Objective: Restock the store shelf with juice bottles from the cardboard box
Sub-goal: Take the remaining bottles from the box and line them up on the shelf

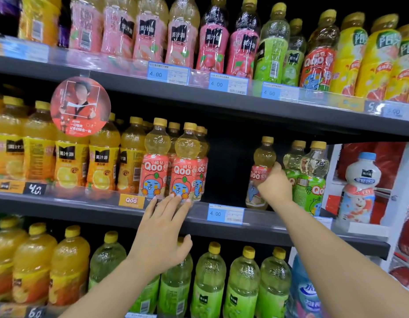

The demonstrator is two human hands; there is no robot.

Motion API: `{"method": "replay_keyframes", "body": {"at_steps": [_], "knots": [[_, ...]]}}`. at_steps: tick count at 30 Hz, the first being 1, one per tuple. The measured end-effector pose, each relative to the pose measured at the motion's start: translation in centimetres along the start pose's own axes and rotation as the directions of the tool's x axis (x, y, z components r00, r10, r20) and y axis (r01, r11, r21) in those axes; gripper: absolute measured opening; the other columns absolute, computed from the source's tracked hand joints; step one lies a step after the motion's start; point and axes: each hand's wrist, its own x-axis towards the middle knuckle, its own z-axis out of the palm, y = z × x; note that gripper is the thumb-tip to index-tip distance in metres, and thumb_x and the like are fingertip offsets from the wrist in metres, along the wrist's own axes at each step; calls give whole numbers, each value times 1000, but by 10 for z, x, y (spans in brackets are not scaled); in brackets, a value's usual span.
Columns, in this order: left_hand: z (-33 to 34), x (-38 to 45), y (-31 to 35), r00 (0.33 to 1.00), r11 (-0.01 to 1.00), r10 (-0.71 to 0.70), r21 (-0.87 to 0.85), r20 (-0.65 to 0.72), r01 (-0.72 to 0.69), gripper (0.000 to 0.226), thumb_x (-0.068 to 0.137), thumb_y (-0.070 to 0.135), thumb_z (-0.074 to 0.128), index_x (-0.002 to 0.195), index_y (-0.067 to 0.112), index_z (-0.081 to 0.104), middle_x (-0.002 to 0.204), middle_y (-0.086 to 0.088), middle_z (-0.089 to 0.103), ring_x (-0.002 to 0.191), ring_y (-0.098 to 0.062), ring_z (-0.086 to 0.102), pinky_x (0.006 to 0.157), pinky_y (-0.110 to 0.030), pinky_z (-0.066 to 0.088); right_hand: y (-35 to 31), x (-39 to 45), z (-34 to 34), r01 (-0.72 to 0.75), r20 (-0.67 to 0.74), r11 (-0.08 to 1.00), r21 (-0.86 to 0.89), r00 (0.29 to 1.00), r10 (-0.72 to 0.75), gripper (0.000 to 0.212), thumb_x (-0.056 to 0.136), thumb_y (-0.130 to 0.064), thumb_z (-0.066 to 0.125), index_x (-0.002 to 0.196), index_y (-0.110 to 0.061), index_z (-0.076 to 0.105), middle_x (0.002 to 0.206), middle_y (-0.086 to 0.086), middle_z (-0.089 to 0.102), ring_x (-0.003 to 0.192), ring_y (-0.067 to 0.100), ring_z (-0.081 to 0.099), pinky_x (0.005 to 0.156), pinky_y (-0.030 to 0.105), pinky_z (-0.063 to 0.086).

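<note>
Head view: right hand (273, 184) grip curled round pink-label Qoo bottle (260, 173), upright on middle shelf (256, 228) at 3 o'clock, just beside green Qoo bottles (310, 180). Left hand (161, 235) grip open, fingers straight, fingertips (176, 199) touching front Qoo bottle (184, 166) near centre.

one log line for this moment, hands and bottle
right hand: grips pink Qoo bottle | left hand: open at middle shelf edge
</note>
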Motion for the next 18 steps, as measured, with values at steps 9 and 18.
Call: {"method": "replay_keyframes", "body": {"at_steps": [9, 18], "knots": [[4, -1, -3, 1000, 1000, 24, 12, -10, -24, 71, 72, 49, 50, 136, 18, 50, 133, -3, 55, 128, -22, 45, 111, -44, 21, -49, -7, 33, 78, 187, 981, 176, 976, -111, 53, 80, -29, 73, 122, -11, 46, 115, 10, 61, 107, 29, 60, 86, 39, 50], [6, -1, -8, 998, 999, 49, 6, -28, -49, 72, 71, 47, 53, 137, 18, 49, 135, -4, 54, 129, -22, 46, 108, -45, 24, -82, -1, 61, 41, 266, 972, 231, 958, -104, 58, 83, -29, 70, 129, -11, 39, 121, 10, 61, 108, 29, 61, 79, 34, 48]]}}
